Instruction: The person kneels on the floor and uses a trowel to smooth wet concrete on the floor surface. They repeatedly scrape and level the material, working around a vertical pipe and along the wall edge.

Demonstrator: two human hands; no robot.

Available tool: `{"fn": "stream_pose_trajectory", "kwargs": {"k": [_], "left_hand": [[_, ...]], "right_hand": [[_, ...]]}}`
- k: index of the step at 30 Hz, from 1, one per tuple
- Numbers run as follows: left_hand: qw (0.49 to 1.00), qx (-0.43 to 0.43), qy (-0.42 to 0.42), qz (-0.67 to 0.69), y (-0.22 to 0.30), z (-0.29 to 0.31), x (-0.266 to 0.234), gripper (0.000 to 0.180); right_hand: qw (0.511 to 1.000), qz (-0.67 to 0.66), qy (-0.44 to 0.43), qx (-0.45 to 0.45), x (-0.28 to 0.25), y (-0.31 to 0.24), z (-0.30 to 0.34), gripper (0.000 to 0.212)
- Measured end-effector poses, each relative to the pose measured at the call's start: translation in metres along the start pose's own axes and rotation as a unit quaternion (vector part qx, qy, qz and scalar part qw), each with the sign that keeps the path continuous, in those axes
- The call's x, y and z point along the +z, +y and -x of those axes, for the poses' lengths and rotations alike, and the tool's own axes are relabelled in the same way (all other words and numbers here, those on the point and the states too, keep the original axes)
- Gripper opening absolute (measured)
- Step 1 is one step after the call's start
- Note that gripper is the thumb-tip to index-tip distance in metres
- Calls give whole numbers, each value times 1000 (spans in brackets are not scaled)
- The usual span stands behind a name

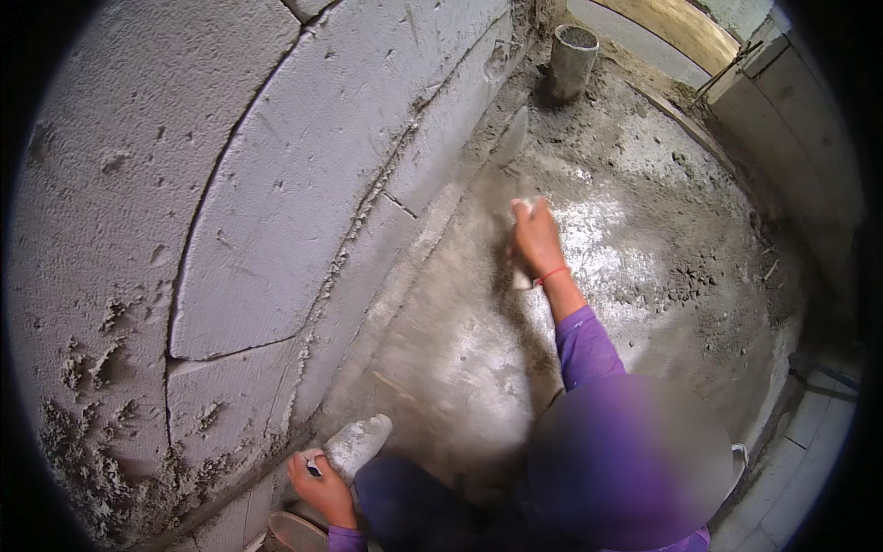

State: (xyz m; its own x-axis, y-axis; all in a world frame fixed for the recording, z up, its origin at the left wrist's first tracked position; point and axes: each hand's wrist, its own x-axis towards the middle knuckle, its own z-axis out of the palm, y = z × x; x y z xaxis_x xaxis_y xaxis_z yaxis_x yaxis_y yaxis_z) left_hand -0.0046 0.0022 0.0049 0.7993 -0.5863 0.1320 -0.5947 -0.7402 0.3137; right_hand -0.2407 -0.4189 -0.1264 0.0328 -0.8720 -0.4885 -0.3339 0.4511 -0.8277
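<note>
My right hand (538, 239) is closed round a pale, handle-like piece (522, 280) whose end sticks out below the palm, over the wet grey mortar floor (478, 340). Motion blurs the rest of it. A grey leaf-shaped patch (513, 136) lies beyond that hand at the wall's foot; whether it belongs to the held piece I cannot tell. At the lower left, my left hand (324, 489) is curled, with a small white and dark bit showing between its fingers. It is beside a foot (359, 444) coated in grey-white dust, near the wall.
Pale block wall (267, 193) with mortar joints rises along the left. An upright grey pipe stub (572, 63) stands in the far corner. Loose mortar crumbs (694, 276) lie to the right. Beyond are a timber piece (676, 28) and more blocks (782, 101). A brown rounded rim (297, 531) shows at lower left.
</note>
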Motion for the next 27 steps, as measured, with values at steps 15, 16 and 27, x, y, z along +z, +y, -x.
{"fn": "stream_pose_trajectory", "kwargs": {"k": [15, 16, 27], "left_hand": [[1000, 14, -7, 16, 5, -3, 8, 12], [999, 15, -14, 27, 8, -2, 10, 12], [999, 13, -21, 20, 18, -1, 15, 11]], "right_hand": [[993, -104, 38, -41, 60, 24, 15, 43], [996, -79, 12, -28, 58, 29, 4, 42], [996, -10, 50, -70, 81, 82, 5, 35]]}}
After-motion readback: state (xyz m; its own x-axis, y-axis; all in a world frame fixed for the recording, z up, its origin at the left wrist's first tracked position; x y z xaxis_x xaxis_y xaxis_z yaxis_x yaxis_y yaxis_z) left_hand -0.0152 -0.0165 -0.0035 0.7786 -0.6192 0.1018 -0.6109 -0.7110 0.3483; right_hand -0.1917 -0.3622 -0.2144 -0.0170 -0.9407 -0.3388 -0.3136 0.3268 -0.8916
